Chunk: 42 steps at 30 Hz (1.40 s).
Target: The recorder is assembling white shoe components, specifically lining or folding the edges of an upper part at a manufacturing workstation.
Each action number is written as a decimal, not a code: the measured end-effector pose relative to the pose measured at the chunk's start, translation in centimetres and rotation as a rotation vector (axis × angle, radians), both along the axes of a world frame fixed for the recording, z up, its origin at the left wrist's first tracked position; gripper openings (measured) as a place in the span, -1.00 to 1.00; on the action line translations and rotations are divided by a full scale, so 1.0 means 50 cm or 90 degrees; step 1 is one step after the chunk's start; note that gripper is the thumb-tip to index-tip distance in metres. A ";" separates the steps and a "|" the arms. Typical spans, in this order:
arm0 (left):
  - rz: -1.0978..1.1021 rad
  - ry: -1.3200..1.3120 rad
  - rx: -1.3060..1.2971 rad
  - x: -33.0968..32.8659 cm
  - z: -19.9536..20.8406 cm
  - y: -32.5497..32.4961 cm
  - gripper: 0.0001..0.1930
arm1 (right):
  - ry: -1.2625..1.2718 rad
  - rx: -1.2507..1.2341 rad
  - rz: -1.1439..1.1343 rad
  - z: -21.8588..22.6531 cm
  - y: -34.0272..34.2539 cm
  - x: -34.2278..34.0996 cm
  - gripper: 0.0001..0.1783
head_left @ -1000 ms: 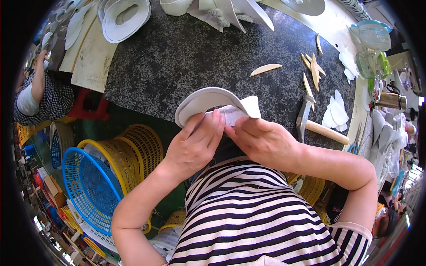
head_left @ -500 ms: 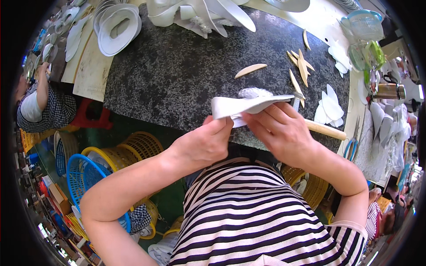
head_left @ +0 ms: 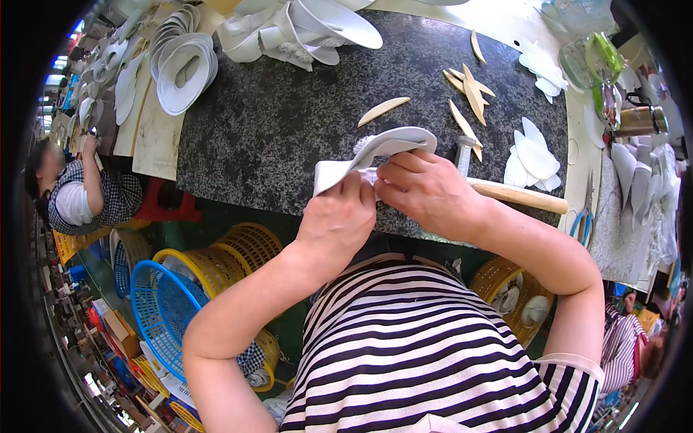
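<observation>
A person in a striped top grips a curved white piece (head_left: 386, 148) with both hands over the near edge of a black speckled surface (head_left: 267, 137); the left hand (head_left: 338, 220) grasps its near left part, fingers curled; the right hand (head_left: 429, 189) pinches it farther right, fingertips close to the left hand's; whether the piece touches the surface cannot be told. Just to the right of the right hand lies a hammer (head_left: 516, 194), its wooden handle pointing right; beyond it are several tan crescents (head_left: 473, 95), some crossed over one another, with a single one lying apart, farther left, beyond the white piece. White petal shapes (head_left: 533, 160) lie in a cluster to the right; blue-handled scissors (head_left: 582, 225) rest at the right edge; a heap of white parts (head_left: 296, 32) sits on the far side; white rings (head_left: 185, 76) overlap at far left; a blue basket (head_left: 154, 303) stands below, near left, beside yellow baskets (head_left: 249, 245).
</observation>
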<state>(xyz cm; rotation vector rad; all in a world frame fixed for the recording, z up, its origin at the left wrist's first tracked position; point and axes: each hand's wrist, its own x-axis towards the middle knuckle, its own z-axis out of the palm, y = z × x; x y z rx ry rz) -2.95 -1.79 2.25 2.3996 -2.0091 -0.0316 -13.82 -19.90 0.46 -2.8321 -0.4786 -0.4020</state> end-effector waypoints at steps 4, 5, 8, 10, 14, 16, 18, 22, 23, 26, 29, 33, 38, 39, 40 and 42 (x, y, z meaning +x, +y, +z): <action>0.069 0.123 -0.011 0.017 0.000 0.000 -0.79 | 0.009 -0.005 0.008 0.001 -0.007 0.010 -0.83; 0.069 0.121 -0.015 0.021 -0.004 0.001 -0.79 | -0.002 -0.006 0.015 -0.001 -0.010 0.013 -0.84; 0.087 0.107 -0.008 0.019 -0.006 0.003 -0.78 | -0.052 -0.058 0.026 -0.009 -0.003 0.017 -0.85; 0.096 0.080 0.004 0.013 -0.009 0.007 -0.77 | -0.069 -0.073 -0.006 -0.015 0.005 0.012 -0.83; 0.101 0.020 0.006 -0.002 -0.028 0.019 -0.77 | -0.084 -0.044 -0.113 -0.026 0.026 0.004 -0.76; 0.110 0.053 -0.002 0.005 -0.035 0.023 -0.80 | -0.094 -0.027 -0.141 -0.029 0.032 0.005 -0.75; 0.103 0.072 0.003 0.013 -0.027 0.023 -0.83 | -0.092 -0.003 -0.156 -0.031 0.034 0.004 -0.76; 0.084 0.094 -0.062 0.030 -0.025 0.020 -0.88 | -0.059 0.024 -0.109 -0.011 0.028 -0.001 -0.80; 0.081 0.101 -0.074 0.032 -0.018 0.017 -0.88 | -0.071 0.019 -0.102 -0.007 0.032 0.000 -0.82; 0.077 0.114 -0.131 0.036 -0.020 0.012 -0.87 | -0.082 -0.017 -0.073 -0.017 0.039 0.012 -0.87; 0.131 0.164 -0.049 0.028 0.001 0.007 -0.86 | -0.078 0.015 -0.102 -0.032 0.035 0.028 -0.88; 0.120 0.118 -0.021 0.029 -0.007 0.007 -0.88 | -0.079 0.053 -0.156 -0.032 0.042 0.032 -0.87; 0.100 0.113 -0.027 0.046 -0.008 0.009 -0.92 | -0.075 0.059 -0.160 -0.034 0.047 0.024 -0.86; 0.077 0.122 -0.061 0.049 -0.010 0.011 -0.91 | -0.065 0.058 -0.154 -0.035 0.046 0.020 -0.85; 0.054 0.131 -0.094 0.053 -0.014 0.015 -0.90 | -0.088 0.069 -0.113 -0.034 0.044 0.015 -0.84; 0.030 0.130 -0.135 0.057 -0.025 0.024 -0.88 | -0.133 0.090 -0.030 -0.027 0.037 -0.003 -0.78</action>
